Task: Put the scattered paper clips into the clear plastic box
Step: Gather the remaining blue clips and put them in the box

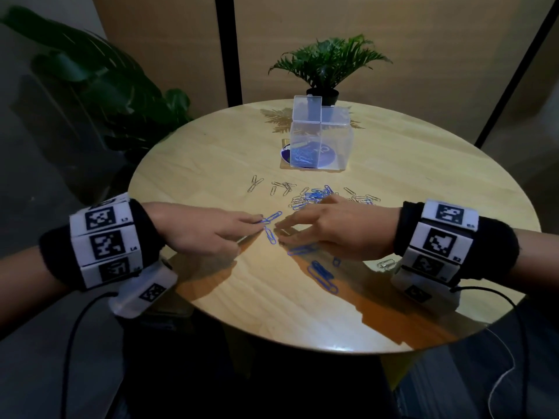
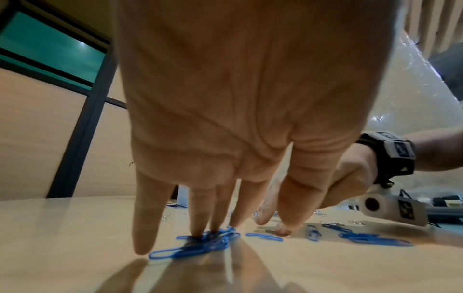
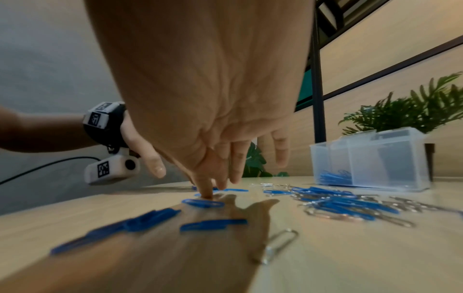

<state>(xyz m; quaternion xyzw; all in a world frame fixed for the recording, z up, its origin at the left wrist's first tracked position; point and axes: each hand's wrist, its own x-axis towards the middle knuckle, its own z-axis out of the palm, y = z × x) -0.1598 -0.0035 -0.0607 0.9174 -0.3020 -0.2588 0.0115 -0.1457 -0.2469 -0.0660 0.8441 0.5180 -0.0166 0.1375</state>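
From the head view, both hands meet mid-table: the left hand point(image 1: 208, 229) touches blue paper clips point(image 1: 271, 219), the clear plastic box point(image 1: 320, 143) well beyond. The left wrist view shows straight fingers point(image 2: 198, 214) pressing that small cluster flat. The right wrist view shows the right hand point(image 3: 213, 158) extended, one fingertip on the table point(image 3: 350, 257) beside a clip, holding nothing.

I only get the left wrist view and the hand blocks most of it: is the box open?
Observer: Yes, the box stands open, lid up, at the far side of the table.
Operator: Anything in it yet?
Observer: The right wrist view shows blue clips lying in its bottom.
Operator: Where are most of the loose ones?
Observer: A mixed blue and silver pile lies just beyond the right hand, short of the box.
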